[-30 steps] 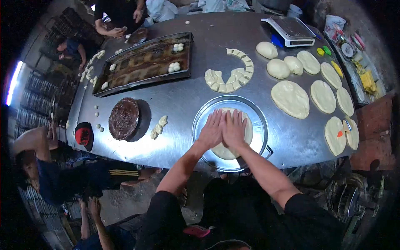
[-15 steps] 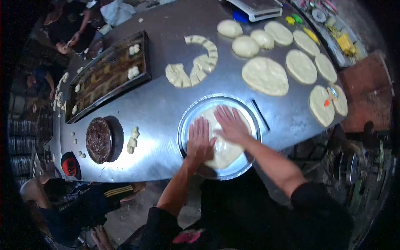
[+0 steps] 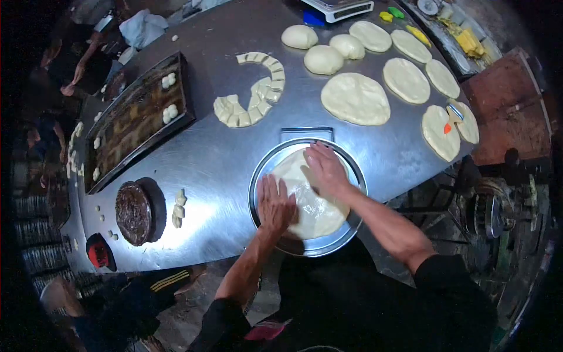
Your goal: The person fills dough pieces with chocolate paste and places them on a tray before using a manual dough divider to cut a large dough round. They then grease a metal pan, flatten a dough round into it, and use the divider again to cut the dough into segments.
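Observation:
A round metal pan (image 3: 256, 220) sits at the table's near edge with a flat sheet of pale, shiny dough (image 3: 316, 211) inside it. My left hand (image 3: 275, 202) lies on the left part of the dough, fingers stretched toward the pan's left rim. Across the dough's upper right rests my right hand (image 3: 328, 170), open, its fingertips close to the far rim. Just behind the pan shows a flat rectangular piece with a dark edge (image 3: 307, 129), partly covered by the rim.
Dough discs (image 3: 356, 100) and dough balls (image 3: 324, 60) lie at the back right, near a scale (image 3: 346, 9). A curved row of cut dough (image 3: 267, 91) lies beyond the pan. Leftward are a baking tray (image 3: 141, 123) and a dark round mass (image 3: 134, 212). Other people (image 3: 82, 58) are at the left.
The dark-edged piece showed right of the pan and now shows behind it. My hands have shifted on the dough, the left toward the rim. The view has tilted slightly.

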A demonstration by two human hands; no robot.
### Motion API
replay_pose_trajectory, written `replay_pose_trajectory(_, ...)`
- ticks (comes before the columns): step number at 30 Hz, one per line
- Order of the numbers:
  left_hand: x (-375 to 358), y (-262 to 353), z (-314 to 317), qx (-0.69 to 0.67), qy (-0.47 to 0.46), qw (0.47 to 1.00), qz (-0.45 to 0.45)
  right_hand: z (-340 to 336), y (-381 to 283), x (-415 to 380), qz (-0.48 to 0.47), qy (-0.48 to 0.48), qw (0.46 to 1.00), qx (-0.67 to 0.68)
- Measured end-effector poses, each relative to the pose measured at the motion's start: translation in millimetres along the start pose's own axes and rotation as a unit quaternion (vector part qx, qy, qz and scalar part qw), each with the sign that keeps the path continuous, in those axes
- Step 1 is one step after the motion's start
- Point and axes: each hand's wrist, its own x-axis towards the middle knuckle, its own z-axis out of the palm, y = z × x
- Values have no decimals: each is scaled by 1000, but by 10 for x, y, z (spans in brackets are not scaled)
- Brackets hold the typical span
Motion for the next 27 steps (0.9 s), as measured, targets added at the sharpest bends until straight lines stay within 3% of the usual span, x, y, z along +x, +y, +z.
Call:
replay_pose_trajectory(2,330,75,5,12,166,959,232,307,-90,-158,40,88,991,-87)
replay_pose_trajectory(3,422,-38,207,-41,110,962,247,472,109,-308,22,93,980,-172)
replay_pose_trajectory(4,399,-51,199,-42,113,960,253,401,234,-329,25,99,979,-175)
replay_pose_trajectory(7,185,46,52,-47,112,985,126,109,389,-223,-83,-43,984,-154)
replay_pose_trajectory(8,123,71,53,-45,113,984,128,36,396,-159,-74,-65,994,-39)
replay_pose_trajectory(10,190,91,54,-28,30,997,66,-10,292,-143,-34,1,999,-10)
replay_pose_trajectory(11,319,163,39,-18,113,981,159,61,84,-165,43,83,996,-3)
replay_pose_trajectory(12,488,137,121,-17,112,963,245,149,2,-292,42,107,991,-72)
replay_pose_trajectory(15,506,156,203,-55,113,971,203,176,346,-423,-62,127,977,-157)
replay_pose_trajectory(16,375,223,189,-61,119,981,137,128,407,-359,-60,123,978,-155)
replay_pose_trajectory(17,124,257,155,-63,114,989,75,96,454,-277,-73,38,995,-48)
replay_pose_trajectory(18,38,283,114,-58,122,988,77,-23,509,-83,-102,-35,993,47)
replay_pose_trajectory(19,13,287,69,-42,69,996,47,-306,162,-95,-20,-29,997,72)
replay_pose_trajectory(20,-1,295,24,-29,6,999,17,-193,76,-211,22,95,986,138)
replay_pose_trajectory(21,156,363,-69,-64,122,984,114,-70,44,-330,29,114,991,65)
replay_pose_trajectory(22,324,425,-145,-36,168,958,229,57,82,-405,36,131,991,-8)
replay_pose_trajectory(23,384,378,-85,-52,130,962,234,103,233,-494,-15,126,987,-94)
replay_pose_trajectory(24,433,299,34,-68,95,965,235,69,407,-626,-19,57,988,-142)
replay_pose_trajectory(25,407,243,255,-56,113,968,215,-6,554,-551,-50,41,986,-157)
replay_pose_trajectory(26,460,265,254,-53,122,968,215,-65,576,-480,-76,27,983,-166)
replay_pose_trajectory(27,272,279,275,-32,84,981,171,-73,606,-475,-39,-27,997,-69)
